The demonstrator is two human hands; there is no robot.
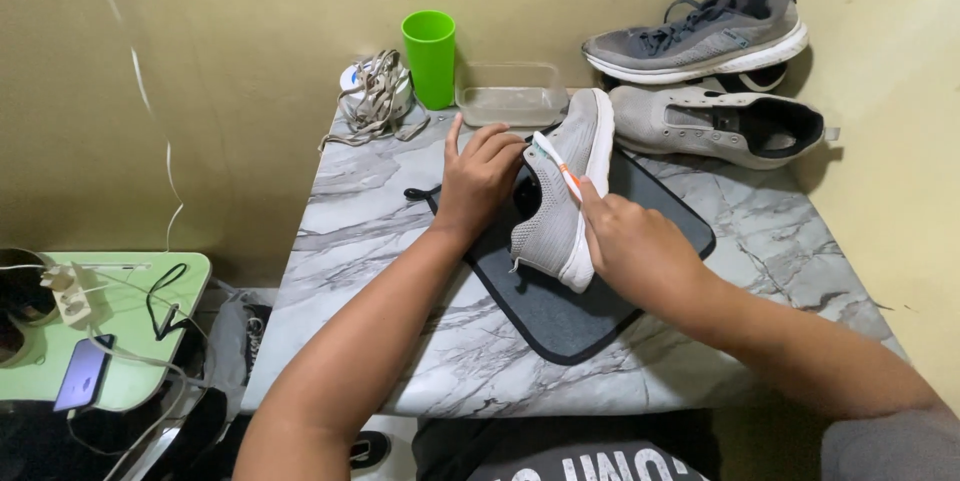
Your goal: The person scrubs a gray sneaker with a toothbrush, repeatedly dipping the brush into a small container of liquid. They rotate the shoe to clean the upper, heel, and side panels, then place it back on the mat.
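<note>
On the dark mat [560,316] on the marble table [380,211], the left hand [480,176] grips a light, soft grey mesh sneaker [560,206] at its collar; the right hand [625,241] pinches a white-orange toothbrush [556,166].

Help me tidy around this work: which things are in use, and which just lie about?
In use: left hand, right hand, light grey mesh sneaker, white-and-orange toothbrush, dark rubber mat.

Lying about: green plastic cup, clear plastic tub, loose laces, two other grey shoes.

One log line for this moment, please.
left hand: steadies grey sneaker on dark mat | right hand: toothbrush against sneaker
</note>
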